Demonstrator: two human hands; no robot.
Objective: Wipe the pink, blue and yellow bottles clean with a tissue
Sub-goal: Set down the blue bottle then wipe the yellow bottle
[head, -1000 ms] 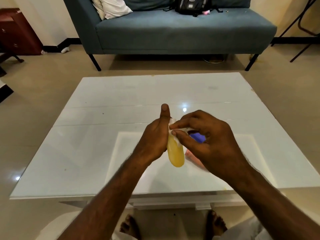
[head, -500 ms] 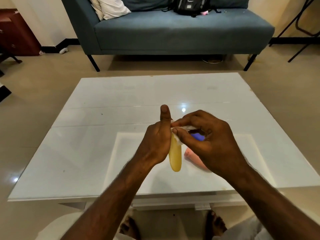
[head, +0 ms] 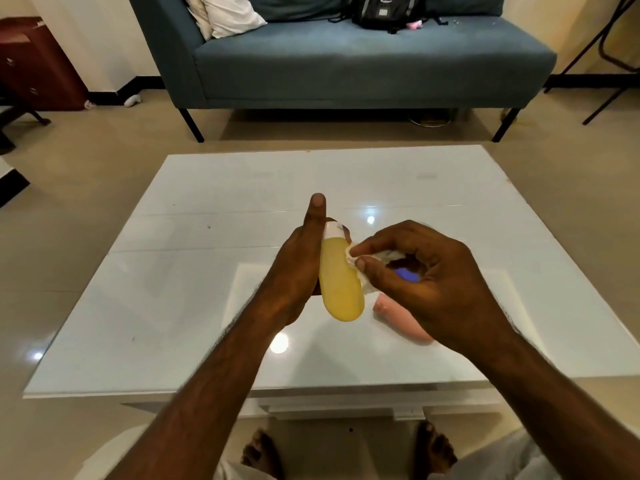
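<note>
My left hand (head: 298,268) holds the yellow bottle (head: 339,282) above the table, white cap end pointing away from me, thumb raised along its side. My right hand (head: 426,282) pinches a crumpled white tissue (head: 356,259) against the bottle's right side near the top. The pink bottle (head: 398,317) lies on the white table (head: 173,306) just below my right hand, partly hidden by it. Only a small patch of the blue bottle (head: 407,274) shows through the gap under my right fingers.
A blue-grey sofa (head: 346,64) with a white pillow (head: 232,13) and a black backpack (head: 384,10) stands beyond the table. A dark red cabinet (head: 38,64) is at the far left. My bare feet (head: 263,452) show under the table's near edge.
My right hand with the tissue has slid off the bottle's cap down to its right side, uncovering the white cap. The yellow bottle is turned so more of its face shows.
</note>
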